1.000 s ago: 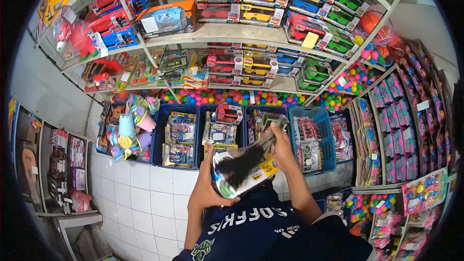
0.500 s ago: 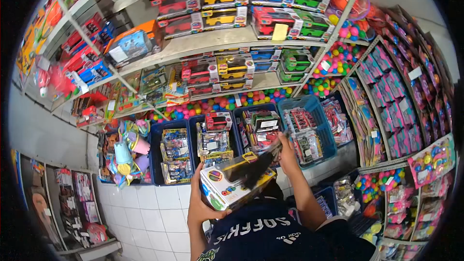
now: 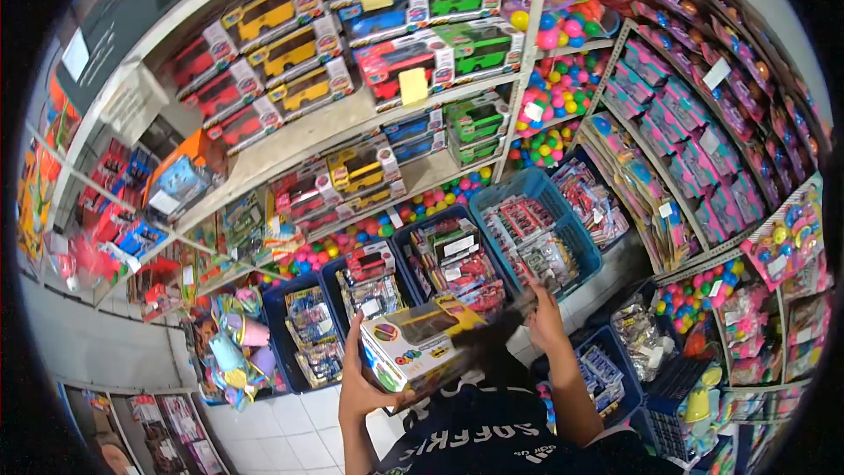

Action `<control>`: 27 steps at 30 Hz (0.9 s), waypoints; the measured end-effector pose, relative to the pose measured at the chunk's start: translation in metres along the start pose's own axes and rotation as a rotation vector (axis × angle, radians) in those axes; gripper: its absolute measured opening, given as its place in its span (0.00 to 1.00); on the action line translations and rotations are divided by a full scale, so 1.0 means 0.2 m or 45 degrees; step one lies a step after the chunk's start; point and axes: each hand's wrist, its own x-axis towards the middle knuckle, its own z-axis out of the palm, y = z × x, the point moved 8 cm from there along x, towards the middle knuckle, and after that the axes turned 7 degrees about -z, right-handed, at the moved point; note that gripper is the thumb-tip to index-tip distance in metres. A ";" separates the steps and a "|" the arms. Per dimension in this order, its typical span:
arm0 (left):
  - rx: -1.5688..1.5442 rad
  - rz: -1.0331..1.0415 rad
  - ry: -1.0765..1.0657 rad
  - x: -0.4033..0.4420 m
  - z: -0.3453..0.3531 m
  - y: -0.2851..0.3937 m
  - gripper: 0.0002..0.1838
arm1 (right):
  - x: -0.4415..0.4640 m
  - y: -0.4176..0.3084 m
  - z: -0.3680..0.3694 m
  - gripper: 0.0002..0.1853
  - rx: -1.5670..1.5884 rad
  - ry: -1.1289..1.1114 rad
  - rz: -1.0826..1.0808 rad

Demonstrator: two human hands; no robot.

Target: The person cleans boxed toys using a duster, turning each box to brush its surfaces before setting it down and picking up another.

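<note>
Your left hand (image 3: pixel 359 387) wraps the left end of the windowed toy-vehicle box (image 3: pixel 413 347), above your navy shirt (image 3: pixel 479 440); the box's long axis runs toward your right hand (image 3: pixel 547 324), farther off, curled around a black duster (image 3: pixel 499 336). Whether duster meets box, I can't tell.

Floor (image 3: pixel 255 431): White square tiles run beneath the foot of the shelves, dark lines between them.
Wall (image 3: pixel 79 334): Pale and plain at far left.
Shelves (image 3: pixel 303 134): Light boards stand in tiers, a pale upright post (image 3: pixel 525 70) at their right end.
Rack (image 3: pixel 708 266): Perforated metal frames the right side.
Light: Even indoors.
</note>
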 end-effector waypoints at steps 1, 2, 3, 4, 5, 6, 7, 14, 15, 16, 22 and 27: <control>-0.097 -0.048 -0.022 0.03 0.04 -0.01 0.75 | 0.17 0.07 -0.11 0.21 -0.022 -0.089 -0.083; -0.046 -0.041 -0.031 0.05 0.09 0.01 0.75 | 0.23 0.06 -0.15 0.23 0.073 -0.070 -0.114; 0.002 -0.034 -0.038 0.08 0.13 0.04 0.75 | 0.28 0.02 -0.18 0.24 0.165 -0.053 -0.143; -0.037 -0.051 -0.043 0.10 0.19 0.06 0.76 | 0.34 0.00 -0.23 0.25 0.104 -0.021 -0.025; -0.024 -0.039 -0.059 0.13 0.23 0.05 0.76 | 0.38 -0.03 -0.27 0.25 0.113 -0.028 -0.040; -0.009 -0.024 -0.074 0.16 0.26 0.05 0.76 | 0.40 -0.08 -0.28 0.25 0.088 -0.026 -0.005; -0.027 -0.016 -0.089 0.19 0.31 0.08 0.75 | 0.42 -0.12 -0.29 0.25 0.063 -0.026 0.030; -0.120 0.150 -0.124 0.41 0.55 0.02 0.76 | 0.60 -0.52 -0.36 0.16 0.278 -0.072 -0.183; -0.102 0.192 -0.111 0.43 0.60 0.08 0.76 | 0.62 -0.57 -0.36 0.16 0.332 -0.116 -0.157; -0.084 0.230 -0.095 0.45 0.64 0.12 0.76 | 0.64 -0.62 -0.36 0.16 0.329 -0.116 -0.154; -0.175 0.381 0.055 0.48 0.73 0.16 0.76 | 0.70 -0.81 -0.31 0.18 0.398 -0.109 -0.256; -0.390 0.359 0.197 0.40 0.65 0.01 0.76 | 0.72 -0.94 -0.19 0.19 0.346 -0.178 -0.212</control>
